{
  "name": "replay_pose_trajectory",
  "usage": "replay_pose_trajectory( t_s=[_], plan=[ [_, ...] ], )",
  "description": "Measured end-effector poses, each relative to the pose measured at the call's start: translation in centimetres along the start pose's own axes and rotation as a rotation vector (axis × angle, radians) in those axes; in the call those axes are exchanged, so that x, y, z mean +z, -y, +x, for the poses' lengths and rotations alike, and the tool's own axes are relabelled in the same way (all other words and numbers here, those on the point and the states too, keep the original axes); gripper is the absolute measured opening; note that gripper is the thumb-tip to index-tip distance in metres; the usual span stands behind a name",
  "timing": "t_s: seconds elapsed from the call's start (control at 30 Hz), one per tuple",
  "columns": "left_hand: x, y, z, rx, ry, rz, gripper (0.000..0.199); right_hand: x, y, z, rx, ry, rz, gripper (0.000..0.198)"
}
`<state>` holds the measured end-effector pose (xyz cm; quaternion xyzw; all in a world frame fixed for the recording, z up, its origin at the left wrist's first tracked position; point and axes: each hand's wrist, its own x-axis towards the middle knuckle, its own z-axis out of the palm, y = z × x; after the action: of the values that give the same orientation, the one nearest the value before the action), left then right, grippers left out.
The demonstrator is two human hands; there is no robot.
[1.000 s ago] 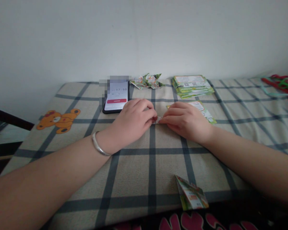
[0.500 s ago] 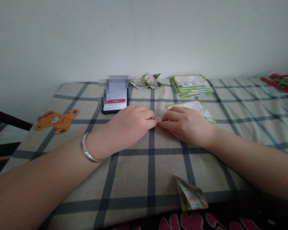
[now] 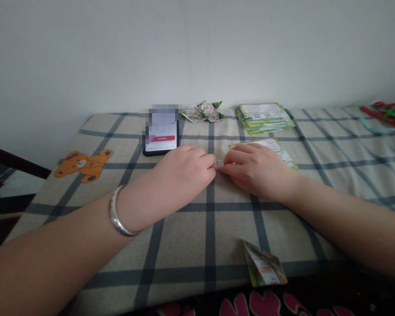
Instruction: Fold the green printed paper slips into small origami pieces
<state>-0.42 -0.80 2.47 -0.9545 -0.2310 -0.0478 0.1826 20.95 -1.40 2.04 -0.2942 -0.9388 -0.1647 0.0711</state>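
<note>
Between my hands, at the middle of the table, a small piece of printed paper (image 3: 219, 163) shows; most of it is hidden by my fingers. My left hand (image 3: 188, 171), with a silver bangle on its wrist, has its fingers closed on the paper's left end. My right hand (image 3: 255, 169) pinches the right end with thumb and fingers. Partly under and behind the right hand lies a flat green-and-white leaflet (image 3: 273, 145). Nearer to me, by the table's front edge, rests a folded paper triangle (image 3: 265, 265) printed in the same colours.
A phone (image 3: 161, 136) with a lit screen lies beyond my left hand. Pointed folded-paper shapes (image 3: 204, 112) and a leaflet stack (image 3: 265, 117) sit near the wall. An orange bear cutout (image 3: 84, 164) is at left, red and green items (image 3: 386, 115) at far right, on the checked tablecloth (image 3: 177, 245).
The view has shifted slightly, so the things on the table appear a little further right. Both hands stay together at the small paper, with hardly any movement of the fingers.
</note>
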Motion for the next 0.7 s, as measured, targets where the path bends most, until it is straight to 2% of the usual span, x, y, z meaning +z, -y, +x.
replay_pose_trajectory(
  t_s=[0.23,0.37,0.7],
  plan=[
    [-0.3,0.8,-0.6,-0.059,0.113,-0.023,0.021,-0.5,-0.2,-0.4,-0.002,0.046,0.007,0.022],
    [-0.4,0.7,-0.9,-0.077,0.174,-0.056,0.026,-0.5,-0.5,-0.6,0.02,0.028,0.026,0.021],
    [0.1,0.8,-1.3,-0.127,0.159,-0.115,0.024,-1.1,-0.9,-1.1,0.076,0.065,0.051,0.019]
  ],
)
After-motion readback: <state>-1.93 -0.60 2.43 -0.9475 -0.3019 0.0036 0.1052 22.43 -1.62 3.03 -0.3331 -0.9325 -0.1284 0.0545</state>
